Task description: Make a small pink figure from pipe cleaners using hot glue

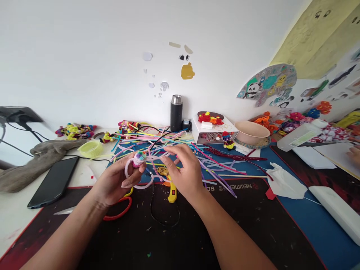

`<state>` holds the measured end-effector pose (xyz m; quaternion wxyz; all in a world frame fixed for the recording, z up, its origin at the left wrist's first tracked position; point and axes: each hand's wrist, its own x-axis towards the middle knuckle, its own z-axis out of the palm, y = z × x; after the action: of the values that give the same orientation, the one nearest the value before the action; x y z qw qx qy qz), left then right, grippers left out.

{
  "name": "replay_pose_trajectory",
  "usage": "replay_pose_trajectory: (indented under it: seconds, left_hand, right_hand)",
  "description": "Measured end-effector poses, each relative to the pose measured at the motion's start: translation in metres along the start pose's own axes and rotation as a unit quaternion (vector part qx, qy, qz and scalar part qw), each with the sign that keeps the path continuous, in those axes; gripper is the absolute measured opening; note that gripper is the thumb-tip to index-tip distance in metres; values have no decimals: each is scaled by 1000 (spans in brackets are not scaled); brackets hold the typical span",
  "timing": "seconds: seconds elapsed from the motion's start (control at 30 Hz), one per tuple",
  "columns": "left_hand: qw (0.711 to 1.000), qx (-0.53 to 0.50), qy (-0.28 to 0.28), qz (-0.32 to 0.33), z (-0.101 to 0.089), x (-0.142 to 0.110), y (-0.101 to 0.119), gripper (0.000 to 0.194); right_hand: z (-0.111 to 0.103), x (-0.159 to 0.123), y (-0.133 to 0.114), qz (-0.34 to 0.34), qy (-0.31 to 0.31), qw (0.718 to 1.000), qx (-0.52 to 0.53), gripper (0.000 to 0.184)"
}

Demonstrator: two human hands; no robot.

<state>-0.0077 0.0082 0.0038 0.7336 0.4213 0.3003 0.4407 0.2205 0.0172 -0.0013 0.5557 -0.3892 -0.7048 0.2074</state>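
Note:
My left hand (112,176) is closed around a small pipe-cleaner figure (138,159), white and pink with a multicoloured top. From it a pale lilac pipe cleaner (144,185) loops down below my fingers. To the right, my right hand (187,170) pinches the end of a pale strand (155,158) that runs across from the figure. Just beneath my hands lies a yellow hot glue gun (172,193) on the black mat. Scissors with red handles (123,210) lie partly hidden under my left wrist.
Loose pipe cleaners (222,180) are heaped behind my hands. A phone (54,182) and driftwood (36,161) lie left. A black flask (176,114), white box (197,131) and pinkish bowl (251,130) stand along the wall. Another person's hand (353,155) shows at far right.

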Motion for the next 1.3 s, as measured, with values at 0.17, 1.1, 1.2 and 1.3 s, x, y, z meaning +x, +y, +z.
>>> replay_pose_trajectory:
  seconds: [0.17, 1.1, 1.2, 1.3]
  left_hand:
    - [999, 2, -29, -27, 4, -2, 0, 38]
    - [993, 111, -12, -42, 15, -4, -1, 52]
    - [993, 104, 11, -49, 15, -2, -1, 56]
    - [993, 106, 34, -49, 16, 0, -1, 59]
  right_hand:
    - [9, -6, 0, -42, -61, 996, -40, 19]
    - [7, -2, -5, 33, -118, 991, -45, 22]
    - [4, -1, -7, 45, -126, 991, -24, 26]
    - [3, 0, -8, 47, -138, 989, -17, 32]
